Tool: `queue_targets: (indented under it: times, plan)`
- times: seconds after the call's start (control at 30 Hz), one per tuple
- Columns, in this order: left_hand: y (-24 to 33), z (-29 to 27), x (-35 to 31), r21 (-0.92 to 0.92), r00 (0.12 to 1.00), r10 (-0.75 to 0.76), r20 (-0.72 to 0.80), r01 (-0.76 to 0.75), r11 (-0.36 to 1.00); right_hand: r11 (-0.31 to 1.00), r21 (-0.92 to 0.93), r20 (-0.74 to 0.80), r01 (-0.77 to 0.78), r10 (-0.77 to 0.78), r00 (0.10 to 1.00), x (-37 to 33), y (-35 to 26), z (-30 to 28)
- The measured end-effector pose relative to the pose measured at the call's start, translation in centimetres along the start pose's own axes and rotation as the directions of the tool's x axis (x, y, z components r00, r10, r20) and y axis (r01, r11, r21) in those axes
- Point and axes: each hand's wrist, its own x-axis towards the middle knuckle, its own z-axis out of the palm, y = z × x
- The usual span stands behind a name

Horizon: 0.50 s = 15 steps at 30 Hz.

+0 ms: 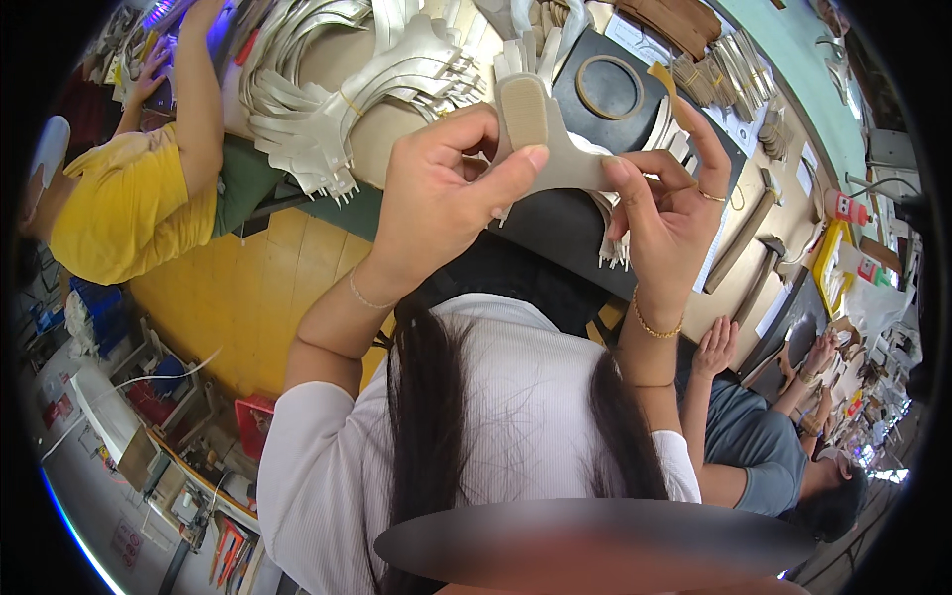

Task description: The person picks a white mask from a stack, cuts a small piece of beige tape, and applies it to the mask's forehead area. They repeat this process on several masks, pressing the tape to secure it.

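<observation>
Pinching a pale piece (572,164) between left hand (433,188) and right hand (676,213), above a black mat (592,131) near the desk's (744,270) front edge.

A workshop for hand work on flat, cut-out parts. Bundles of pale curved pieces (307,159), some tied with bands, lie heaped on a long counter (706,315), and brown pieces (674,22) are stacked toward its far side. Wooden-handled hammers (742,241) rest among them. Other workers share the room: a person in a yellow shirt (129,208) at left, and a person in a blue-grey shirt (764,456) at right, beside more scattered cut parts.
</observation>
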Motion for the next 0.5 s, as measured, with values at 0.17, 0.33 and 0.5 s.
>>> queue_targets:
  times: [0.17, 0.33, 0.5]
  plan:
    - [1.3, 0.6, 0.3, 0.012, 0.999, -0.032, 0.026, 0.031, 0.999, 0.996, 0.066, -0.050, 0.067, -0.064, 0.997, 0.0, -0.9, -0.4]
    - [2.9, 2.2, 0.9, -0.004, 0.967, 0.251, 0.052, -0.251, 0.968, 0.972, 0.108, -0.131, 0.210, -0.196, 0.972, 0.7, -2.1, -1.6]
    - [4.1, 3.5, 1.2, 0.084, 0.917, 0.397, 0.034, -0.398, 0.914, 0.956, 0.080, -0.203, 0.284, -0.263, 0.943, 0.7, -2.9, -2.1]
